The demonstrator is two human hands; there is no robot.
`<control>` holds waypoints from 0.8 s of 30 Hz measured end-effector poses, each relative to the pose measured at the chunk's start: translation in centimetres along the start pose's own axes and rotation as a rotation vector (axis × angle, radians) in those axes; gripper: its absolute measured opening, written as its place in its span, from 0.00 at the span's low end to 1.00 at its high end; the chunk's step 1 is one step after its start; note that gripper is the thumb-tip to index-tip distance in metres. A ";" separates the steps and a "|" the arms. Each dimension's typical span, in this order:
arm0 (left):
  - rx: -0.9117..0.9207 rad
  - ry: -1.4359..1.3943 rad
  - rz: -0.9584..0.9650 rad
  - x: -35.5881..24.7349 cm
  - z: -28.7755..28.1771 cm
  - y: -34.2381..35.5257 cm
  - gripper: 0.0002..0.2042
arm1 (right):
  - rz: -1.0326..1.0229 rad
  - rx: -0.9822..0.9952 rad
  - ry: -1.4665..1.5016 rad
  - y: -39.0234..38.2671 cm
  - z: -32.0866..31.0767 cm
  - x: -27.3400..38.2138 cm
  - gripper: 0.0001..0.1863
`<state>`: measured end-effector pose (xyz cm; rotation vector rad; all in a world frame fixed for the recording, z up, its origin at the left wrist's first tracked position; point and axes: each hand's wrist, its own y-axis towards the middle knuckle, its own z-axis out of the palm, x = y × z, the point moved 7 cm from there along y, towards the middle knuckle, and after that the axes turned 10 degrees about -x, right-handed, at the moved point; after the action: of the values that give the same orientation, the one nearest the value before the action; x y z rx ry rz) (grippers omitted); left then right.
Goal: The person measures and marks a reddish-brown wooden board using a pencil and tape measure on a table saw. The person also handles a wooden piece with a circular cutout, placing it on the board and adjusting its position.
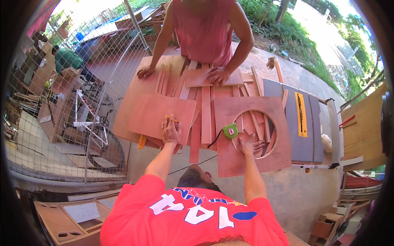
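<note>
My left hand (171,130) rests on a reddish plywood sheet (156,115) and pinches an orange pencil (171,119) against it. My right hand (249,144) lies flat, fingers spread, inside the round cutout of a second plywood board (246,108). A green tape measure (230,130) sits on that board just left of my right hand. Across the bench another person in a pink top presses both hands (218,76) on loose wooden strips and a small board.
Several narrow wooden strips (206,112) lie between the two boards. A table saw top (302,123) with a yellow insert stands to the right. A wire mesh fence (82,102) and a bicycle (96,131) are on the left. More cut plywood panels (67,219) lie at lower left.
</note>
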<state>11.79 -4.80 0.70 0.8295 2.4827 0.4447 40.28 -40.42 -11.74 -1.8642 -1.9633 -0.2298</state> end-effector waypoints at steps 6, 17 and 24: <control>-0.023 -0.014 -0.013 0.3 0.1 -0.1 0.31 | -0.020 0.010 0.027 0.8 1.4 -0.6 0.65; -0.014 -0.018 0.015 -0.4 -0.4 0.2 0.31 | -0.057 -0.001 0.101 1.5 1.7 -1.2 0.65; 0.008 -0.010 -0.014 0.1 -0.3 0.3 0.31 | 0.003 0.021 -0.078 1.0 1.0 -1.0 0.65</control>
<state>11.69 -4.58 1.01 0.8153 2.4811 0.4251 41.10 -40.83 -13.17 -1.8895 -2.0064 -0.1366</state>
